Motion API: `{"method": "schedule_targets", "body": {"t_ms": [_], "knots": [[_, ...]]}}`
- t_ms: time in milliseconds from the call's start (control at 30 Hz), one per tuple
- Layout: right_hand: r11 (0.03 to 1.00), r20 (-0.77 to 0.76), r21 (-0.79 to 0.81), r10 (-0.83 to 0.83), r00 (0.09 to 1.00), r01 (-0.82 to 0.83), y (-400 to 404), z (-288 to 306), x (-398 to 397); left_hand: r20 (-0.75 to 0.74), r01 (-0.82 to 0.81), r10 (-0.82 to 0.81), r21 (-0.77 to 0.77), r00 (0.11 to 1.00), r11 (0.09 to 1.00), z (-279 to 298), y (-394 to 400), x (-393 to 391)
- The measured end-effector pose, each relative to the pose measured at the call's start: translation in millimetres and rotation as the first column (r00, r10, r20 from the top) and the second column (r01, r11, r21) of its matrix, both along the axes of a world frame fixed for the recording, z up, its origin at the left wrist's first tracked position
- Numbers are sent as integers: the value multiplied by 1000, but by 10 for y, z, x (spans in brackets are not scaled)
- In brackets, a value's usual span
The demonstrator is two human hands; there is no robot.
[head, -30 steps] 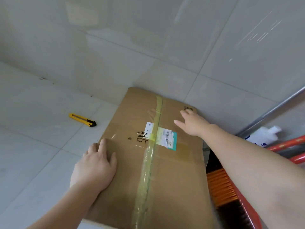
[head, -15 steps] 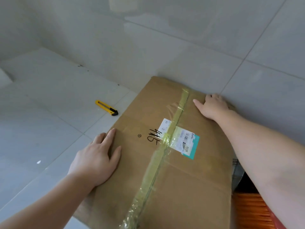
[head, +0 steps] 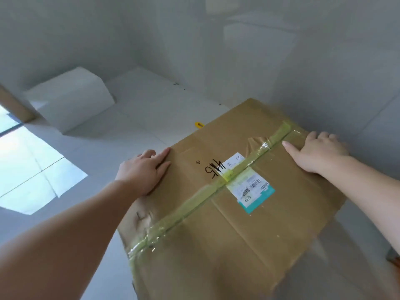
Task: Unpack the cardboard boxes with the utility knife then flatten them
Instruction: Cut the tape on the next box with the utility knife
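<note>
A large brown cardboard box [head: 270, 230] fills the middle and right of the view, sealed along its top seam with yellowish tape [head: 194, 211] and bearing a white and teal shipping label [head: 251, 187]. My left hand [head: 142, 169] lies flat on the box's left edge, fingers straight. At the far right corner my right hand [head: 318, 152] holds the box, fingers curled over the far edge and thumb along the top. The yellow utility knife [head: 199, 124] lies on the floor behind the box, mostly hidden by it.
White tiled floor [head: 151, 109] stretches left and behind the box. A white block-shaped object [head: 71, 98] stands at the back left by the wall. A sunlit patch [head: 32, 169] lies on the floor at left. A tiled wall rises close behind the box.
The box has turned and shifted left across the floor under both hands, now covering most of the knife. My right hand moved onto the far right corner. The view swung left.
</note>
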State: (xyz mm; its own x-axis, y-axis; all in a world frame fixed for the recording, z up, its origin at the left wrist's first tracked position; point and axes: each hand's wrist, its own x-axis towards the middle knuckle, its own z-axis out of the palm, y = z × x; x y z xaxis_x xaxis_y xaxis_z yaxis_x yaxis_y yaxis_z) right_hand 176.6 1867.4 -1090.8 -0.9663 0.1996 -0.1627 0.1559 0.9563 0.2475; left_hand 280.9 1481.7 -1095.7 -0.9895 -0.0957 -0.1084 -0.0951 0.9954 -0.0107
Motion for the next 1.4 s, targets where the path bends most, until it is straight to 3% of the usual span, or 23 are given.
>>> {"method": "schedule_targets", "body": {"t_ms": [133,233,333,433,600,767,867,1100,1233,1400], "knots": [[992,43,-33,124,991,-122,-896,31,495,8,-218,220,-108,975,970,-25,-745,279],[973,91,-60,226,970,-221,-1674,30,901,36,-483,484,-13,875,875,-97,-1177,454],[947,130,-101,316,940,-305,-2408,38,1273,105,-618,610,73,785,783,-130,-1403,596],[939,146,-77,343,928,-335,-2820,23,1445,55,-602,599,81,799,795,-164,-1611,706],[942,137,-4,334,933,-336,-2878,-16,1444,-9,-355,357,93,934,930,-203,-1754,748],[945,199,71,301,933,-320,-2973,108,1469,-26,-310,317,150,948,939,-214,-1768,814],[905,200,142,370,907,-400,-3074,249,1495,-30,-281,291,182,956,942,-194,-1792,842],[676,312,-106,719,621,-729,-3298,441,1321,-36,-277,288,177,957,944,-201,-1813,804],[600,321,-197,787,527,-776,-3271,207,1237,-41,-288,298,154,954,945,-229,-1811,789],[512,216,-273,858,466,-815,-3126,53,1048,24,-359,359,108,933,927,-207,-1684,703]]}}
